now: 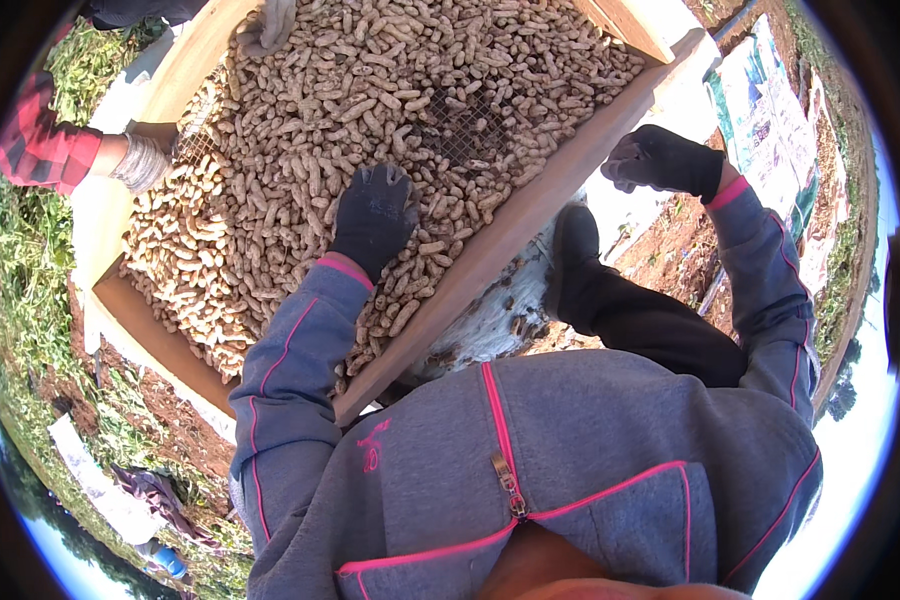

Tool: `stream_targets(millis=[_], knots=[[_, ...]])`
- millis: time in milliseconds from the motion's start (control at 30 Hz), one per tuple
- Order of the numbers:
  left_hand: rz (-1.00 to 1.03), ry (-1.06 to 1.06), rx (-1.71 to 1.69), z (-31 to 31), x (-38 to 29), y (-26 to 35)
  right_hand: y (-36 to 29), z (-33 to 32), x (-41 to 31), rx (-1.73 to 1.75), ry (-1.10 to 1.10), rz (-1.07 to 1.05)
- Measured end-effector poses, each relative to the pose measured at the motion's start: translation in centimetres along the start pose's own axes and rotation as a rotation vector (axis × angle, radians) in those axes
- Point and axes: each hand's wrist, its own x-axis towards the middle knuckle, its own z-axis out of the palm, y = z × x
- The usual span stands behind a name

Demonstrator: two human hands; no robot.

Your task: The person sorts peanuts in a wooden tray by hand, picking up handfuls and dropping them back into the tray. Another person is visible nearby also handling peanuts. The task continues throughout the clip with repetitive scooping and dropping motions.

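Observation:
Unshelled peanuts [285,180] cover most of a wire-mesh screen [465,127] set in a wooden frame [487,247]. My left hand [375,217], in a dark work glove, rests on the peanuts with its fingers bent downward. Whether it grasps any of them is hidden beneath the palm. Outside the frame's near right edge hangs my right hand [664,161], gloved in the same way, above the pale sheet. Its fingers are curled, and I cannot see if anything is inside them. Bare mesh shows between my two hands, with a few peanuts scattered on it.
A co-worker's gloved hand [150,157] reaches in over the left side. Another grey glove [266,26] is at the far edge. A printed sack [772,127] lies on the right. My booted foot [576,240] stands close to the frame. Green plants [22,255] grow at left.

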Motion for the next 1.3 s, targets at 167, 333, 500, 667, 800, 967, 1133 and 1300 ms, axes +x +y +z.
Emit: stream_targets(millis=[167, 333, 500, 667, 800, 967, 1133, 1300], knots=[[0.007, 0.107, -0.044, -2.0, -7.0, -1.1, -5.3, 3.3, 9.9, -0.403, 0.152, -0.377], [-0.025, 0.111, -0.126, -4.7, -10.8, -3.9, -5.8, 9.5, 19.9, -0.849, 0.392, -0.304], [-0.027, 0.168, -0.191, -4.5, -12.3, -4.7, -7.2, 11.7, 23.7, -1.131, 0.486, -0.13], [-0.048, 0.271, -0.182, -3.8, -12.3, -4.6, -7.7, 8.1, 19.8, -1.383, 0.425, -0.891], [-0.013, 0.264, -0.198, -3.8, -12.3, -5.1, -5.5, 4.0, 11.7, 0.238, -0.044, -0.29], [0.009, 0.279, -0.202, -3.4, -12.6, -5.3, 2.2, -0.1, -2.1, 0.443, 0.099, -0.007], [-0.063, 0.146, -0.243, -3.9, -12.8, -4.9, 6.0, 1.2, -8.1, -0.894, -0.36, 0.6], [-0.143, -0.219, -0.152, -5.9, -12.9, -5.6, -2.8, 2.5, 0.8, -0.195, 0.044, -0.032]])
